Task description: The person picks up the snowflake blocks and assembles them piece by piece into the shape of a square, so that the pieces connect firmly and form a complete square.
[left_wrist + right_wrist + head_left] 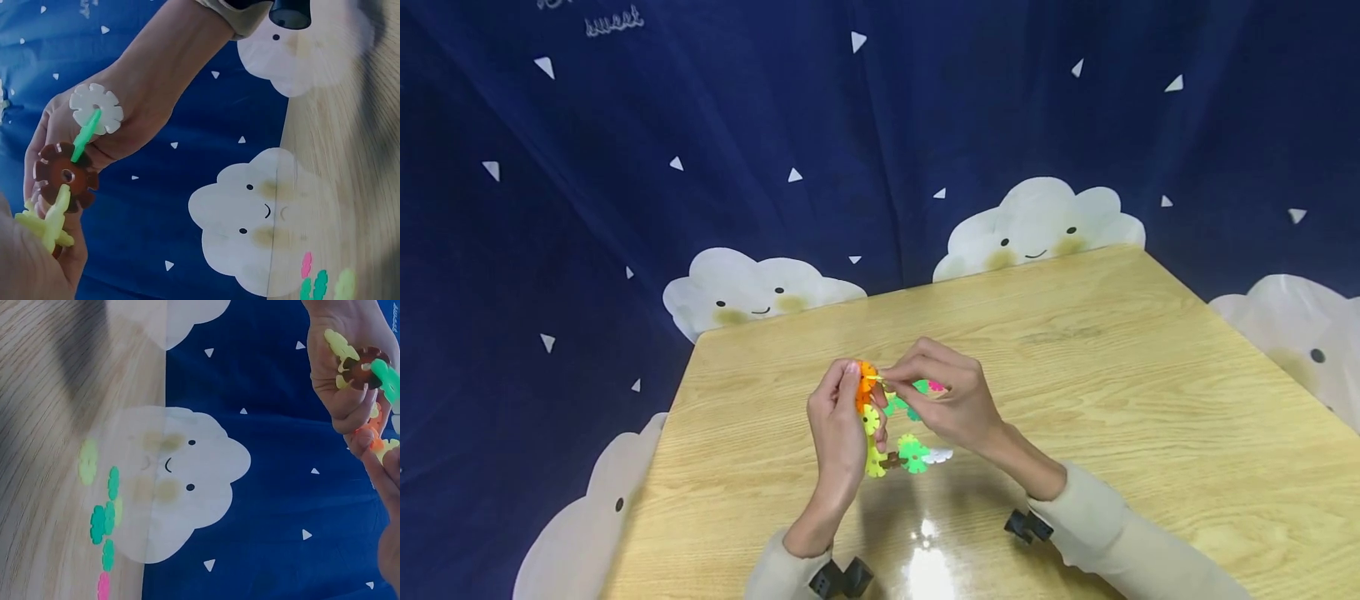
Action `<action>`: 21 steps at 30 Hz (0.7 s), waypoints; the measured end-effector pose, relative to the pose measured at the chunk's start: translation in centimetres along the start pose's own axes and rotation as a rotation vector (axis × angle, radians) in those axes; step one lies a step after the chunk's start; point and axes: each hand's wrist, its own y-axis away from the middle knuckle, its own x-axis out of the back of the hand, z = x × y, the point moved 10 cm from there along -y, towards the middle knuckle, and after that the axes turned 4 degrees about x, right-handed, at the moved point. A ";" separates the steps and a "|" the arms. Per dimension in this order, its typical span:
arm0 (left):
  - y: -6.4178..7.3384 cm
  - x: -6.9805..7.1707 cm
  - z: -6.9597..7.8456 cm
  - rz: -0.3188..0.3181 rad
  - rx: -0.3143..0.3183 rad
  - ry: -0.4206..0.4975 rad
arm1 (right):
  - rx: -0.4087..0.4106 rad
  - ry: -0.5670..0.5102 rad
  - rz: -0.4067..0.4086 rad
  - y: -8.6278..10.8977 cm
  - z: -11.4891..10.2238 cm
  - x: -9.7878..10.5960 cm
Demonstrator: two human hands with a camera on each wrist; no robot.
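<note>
In the head view my left hand [838, 433] grips a linked chain of notched plastic discs, thumb on an orange disc [867, 372] at its top. Below hang a yellow disc [871, 419], a brown disc [892, 461], a green disc [914, 456] and a white disc [938, 456]. My right hand [958, 400] pinches a yellow disc [387, 447], seen nearly edge-on at the orange one, between thumb and fingertips. The left wrist view shows the white disc [97, 109], green disc [86, 135] and brown disc [62, 175] joined in a row.
Loose discs lie on the wooden table [1112, 375] beyond the hands, among them a pink disc [104, 585], several green discs [113, 482] and a yellow disc [88, 461]. A dark blue curtain [895, 125] with clouds and triangles hangs behind the table's far edge.
</note>
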 end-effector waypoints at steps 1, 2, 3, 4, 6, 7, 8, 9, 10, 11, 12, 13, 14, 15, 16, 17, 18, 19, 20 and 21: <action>0.0 -0.1 0.0 -0.010 -0.003 -0.010 | 0.000 -0.003 -0.002 0.0 0.0 0.0; 0.1 -0.2 0.1 -0.022 -0.006 -0.023 | -0.005 -0.007 -0.005 0.0 0.1 0.1; 0.2 -0.3 0.1 -0.033 -0.010 -0.034 | -0.011 -0.009 -0.009 0.0 0.3 0.1; 0.3 -0.4 0.1 -0.046 -0.010 -0.044 | -0.020 -0.011 -0.015 0.0 0.4 0.1; 0.4 -0.7 0.1 -0.079 -0.014 -0.052 | -0.045 -0.019 -0.026 0.2 0.9 0.0; 0.5 -0.8 0.1 -0.096 -0.017 -0.050 | -0.063 -0.021 -0.030 0.3 1.2 -0.1; 0.6 -0.9 0.0 -0.113 -0.016 -0.044 | -0.087 -0.024 -0.036 0.4 1.5 -0.2; 0.7 -1.0 0.0 -0.128 -0.015 -0.040 | -0.115 -0.027 -0.043 0.5 1.8 -0.3; 0.8 -1.1 0.0 -0.146 -0.015 -0.038 | -0.146 -0.031 -0.048 0.7 2.1 -0.4; 0.8 -1.2 0.0 -0.160 -0.020 -0.041 | -0.176 -0.035 -0.051 0.8 2.5 -0.4; 0.8 -1.3 0.0 -0.171 -0.025 -0.045 | -0.206 -0.036 -0.054 0.9 2.8 -0.4; 0.9 -1.3 0.0 -0.183 -0.029 -0.046 | -0.232 -0.040 -0.058 1.0 3.0 -0.5; 0.9 -1.4 0.0 -0.192 -0.030 -0.048 | -0.259 -0.047 -0.062 1.1 3.3 -0.5; 0.8 -1.4 0.0 -0.195 -0.031 -0.049 | -0.280 -0.058 -0.067 1.2 3.5 -0.6; 0.8 -1.3 0.0 -0.196 -0.030 -0.045 | -0.296 -0.067 -0.074 1.3 3.8 -0.7; 0.8 -1.2 0.0 -0.194 -0.026 -0.041 | -0.316 -0.078 -0.082 1.3 4.0 -0.8; 0.7 -1.0 0.0 -0.190 -0.021 -0.033 | -0.339 -0.090 -0.089 1.4 4.2 -0.9; 0.7 -0.7 0.0 -0.187 -0.015 -0.021 | -0.368 -0.102 -0.094 1.6 4.5 -0.9; 0.5 -0.4 0.0 -0.177 -0.011 -0.009 | -0.407 -0.113 -0.095 1.8 4.9 -0.9; 0.4 0.0 0.1 -0.165 -0.009 0.007 | -0.452 -0.124 -0.092 2.1 5.3 -0.8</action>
